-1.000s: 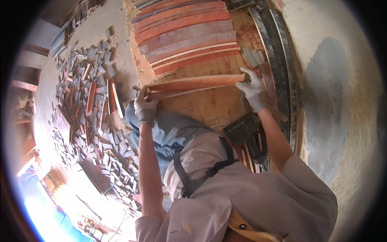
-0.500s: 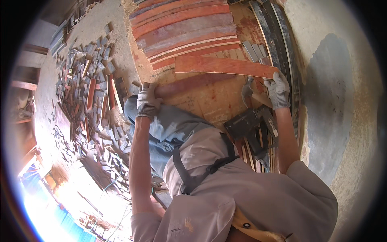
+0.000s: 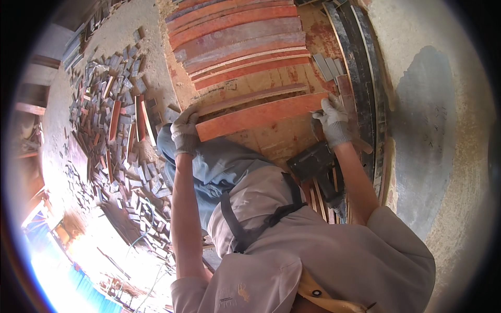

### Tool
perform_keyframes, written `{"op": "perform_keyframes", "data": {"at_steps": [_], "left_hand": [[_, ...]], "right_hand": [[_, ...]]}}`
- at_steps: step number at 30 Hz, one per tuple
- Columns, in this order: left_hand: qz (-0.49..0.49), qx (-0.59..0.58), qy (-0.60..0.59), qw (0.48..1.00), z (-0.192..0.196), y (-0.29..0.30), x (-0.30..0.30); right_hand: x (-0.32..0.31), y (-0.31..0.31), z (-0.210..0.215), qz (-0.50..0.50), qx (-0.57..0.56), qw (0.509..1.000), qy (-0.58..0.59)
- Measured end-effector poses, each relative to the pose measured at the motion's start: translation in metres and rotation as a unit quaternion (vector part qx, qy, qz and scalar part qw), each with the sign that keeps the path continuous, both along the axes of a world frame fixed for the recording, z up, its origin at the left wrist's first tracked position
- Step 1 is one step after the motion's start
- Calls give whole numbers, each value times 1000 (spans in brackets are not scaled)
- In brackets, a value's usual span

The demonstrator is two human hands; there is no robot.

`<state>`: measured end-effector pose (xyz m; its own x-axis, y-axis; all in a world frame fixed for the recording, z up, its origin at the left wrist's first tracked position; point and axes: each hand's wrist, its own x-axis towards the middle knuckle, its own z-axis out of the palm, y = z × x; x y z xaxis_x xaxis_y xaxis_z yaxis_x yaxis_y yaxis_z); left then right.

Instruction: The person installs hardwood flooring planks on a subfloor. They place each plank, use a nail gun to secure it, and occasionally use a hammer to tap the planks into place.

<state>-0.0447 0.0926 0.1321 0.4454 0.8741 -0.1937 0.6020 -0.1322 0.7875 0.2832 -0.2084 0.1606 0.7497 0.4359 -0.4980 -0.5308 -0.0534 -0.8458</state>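
My left hand [image 3: 185, 128], in a pale knit glove, closes at the left ends of two wooden planks. The nearer one is an orange-red plank [image 3: 261, 116], tilted with its broad face toward me. Just behind it, a second wooden plank [image 3: 255, 98] shows mostly its narrow edge. Gloved likewise, my right hand [image 3: 334, 122] grips the right end of the orange-red plank between thumb and fingers. Partly hidden beneath that hand is a hammer [image 3: 361, 144], its handle sticking out to the right. How firmly my left fingers hold each plank is not clear.
A row of reddish planks [image 3: 235, 36] lies across the wooden board [image 3: 282, 133]. A black power tool [image 3: 312, 161] rests by my right forearm. Small grey strips [image 3: 326, 67] and long dark beams [image 3: 360, 62] line the right. Wood offcuts [image 3: 120, 115] litter the floor at left.
My right hand has moved left and down, bringing the orange-red plank nearer, with its left end now at my left hand. The plank under my left hand has turned onto its edge.
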Motion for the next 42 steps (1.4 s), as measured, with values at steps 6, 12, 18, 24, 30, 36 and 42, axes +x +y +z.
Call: {"op": "perform_keyframes", "data": {"at_steps": [6,12,18,24,30,36,42], "left_hand": [[207,-19,38,977,3,2,13],[218,-28,57,974,10,3,10],[257,-118,-114,952,15,0,2],[241,-117,-62,961,14,-13,2],[253,-161,-131,945,17,-20,1],[254,-159,-97,949,20,-21,2],[255,-149,-108,949,16,-22,-3]], "right_hand": [[-4,29,-12,-55,-34,998,12],[-10,54,-12,-50,-50,997,-10],[-24,69,-10,-48,-71,995,-53],[-28,73,-12,-41,-92,992,-73],[-22,59,-17,-31,-146,985,-90],[-19,55,-21,-56,-111,989,-79],[-21,56,-21,-63,-127,988,-67]]}}
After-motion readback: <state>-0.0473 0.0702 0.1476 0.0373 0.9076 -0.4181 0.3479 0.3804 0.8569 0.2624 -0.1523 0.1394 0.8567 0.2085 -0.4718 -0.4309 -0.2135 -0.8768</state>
